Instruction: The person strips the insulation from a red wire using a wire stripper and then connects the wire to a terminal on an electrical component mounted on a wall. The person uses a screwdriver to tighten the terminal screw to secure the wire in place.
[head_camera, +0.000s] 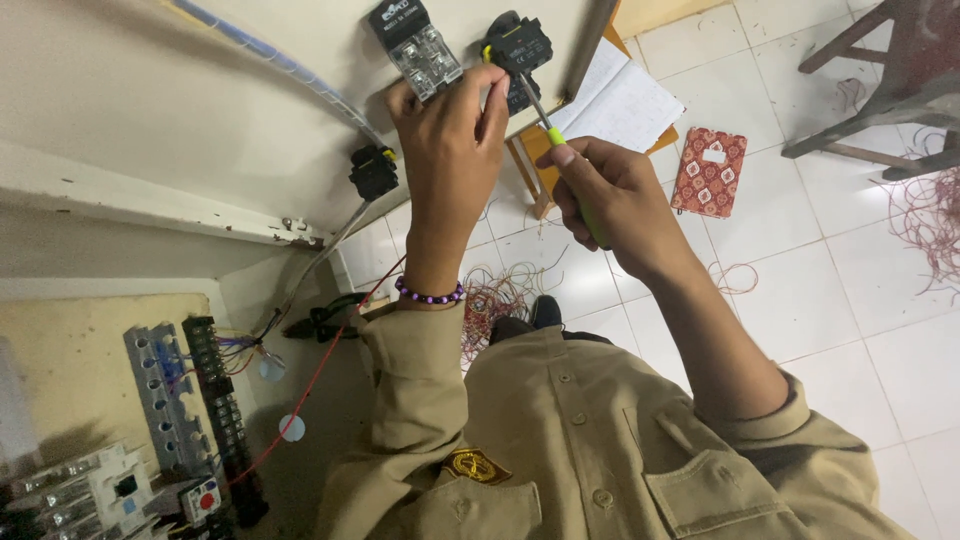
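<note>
My right hand (612, 198) grips a screwdriver (548, 127) with a yellow-green handle; its metal shaft points up to a black electrical component (520, 45) mounted on the cream panel door (200, 110). My left hand (450, 140) reaches up beside it, fingers pinched close to the black component and just below a clear-fronted fuse holder (415, 45). A purple bead bracelet (430, 294) sits on my left wrist. Whether the left fingers pinch a wire or screw is hidden.
Another black component (373, 170) with a cable is on the door lower down. Terminal blocks and breakers (170, 400) fill the cabinet at lower left. On the tiled floor lie an open notebook (620, 100), a red patterned book (708, 172), wire coils (500, 295), and a wooden stool (880, 80).
</note>
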